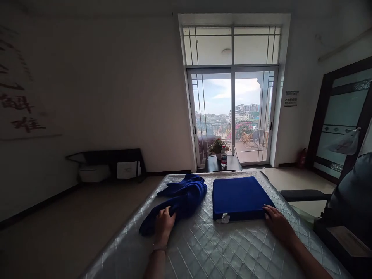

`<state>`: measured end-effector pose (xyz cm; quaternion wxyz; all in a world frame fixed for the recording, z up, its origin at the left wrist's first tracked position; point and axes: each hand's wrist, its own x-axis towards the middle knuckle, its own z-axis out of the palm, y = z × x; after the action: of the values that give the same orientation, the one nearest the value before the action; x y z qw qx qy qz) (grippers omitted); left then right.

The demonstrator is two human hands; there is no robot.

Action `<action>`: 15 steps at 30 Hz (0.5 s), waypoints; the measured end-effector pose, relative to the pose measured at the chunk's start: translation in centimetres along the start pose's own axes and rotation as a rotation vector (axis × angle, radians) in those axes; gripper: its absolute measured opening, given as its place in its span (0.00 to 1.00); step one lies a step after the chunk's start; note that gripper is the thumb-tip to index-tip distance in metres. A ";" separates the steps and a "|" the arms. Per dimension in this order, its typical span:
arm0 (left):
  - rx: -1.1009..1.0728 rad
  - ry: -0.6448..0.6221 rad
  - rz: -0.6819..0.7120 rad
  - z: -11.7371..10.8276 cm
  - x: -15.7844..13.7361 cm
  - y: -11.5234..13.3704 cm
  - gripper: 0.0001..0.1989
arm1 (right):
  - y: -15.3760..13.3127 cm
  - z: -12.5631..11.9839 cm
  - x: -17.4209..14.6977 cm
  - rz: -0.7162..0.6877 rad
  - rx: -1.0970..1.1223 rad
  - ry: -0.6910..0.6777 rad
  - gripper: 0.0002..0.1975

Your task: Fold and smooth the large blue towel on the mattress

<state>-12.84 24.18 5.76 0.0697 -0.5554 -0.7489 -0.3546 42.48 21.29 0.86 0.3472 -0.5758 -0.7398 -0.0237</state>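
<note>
A rumpled blue cloth (183,195) lies in loose folds on the quilted, silvery table cover (200,248). My left hand (165,221) is closed on the near part of this cloth, its fingers curled into the fabric. To the right lies a flat, square blue cushion (241,195) with a white tag (224,218) on its front side. My right hand (274,219) rests against the cushion's near right corner, fingers stretched over the edge and touching it. Its thumb is hard to make out.
Behind the covered surface, a small dark table (209,164) holds a potted plant (218,146) and a bottle (223,157). A dark chair (348,205) stands close on the right. At the left wall is a black bench (113,159) with a white bag (128,169).
</note>
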 end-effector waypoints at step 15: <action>-0.415 0.249 -0.104 -7.9 13.1 6.7 0.08 | -0.9 -0.4 0.0 0.064 -0.031 -0.049 0.24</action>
<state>-14.09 30.54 21.14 0.0275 -0.4706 -0.6732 -0.5697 41.88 20.79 1.50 0.3205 -0.6052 -0.7287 -0.0100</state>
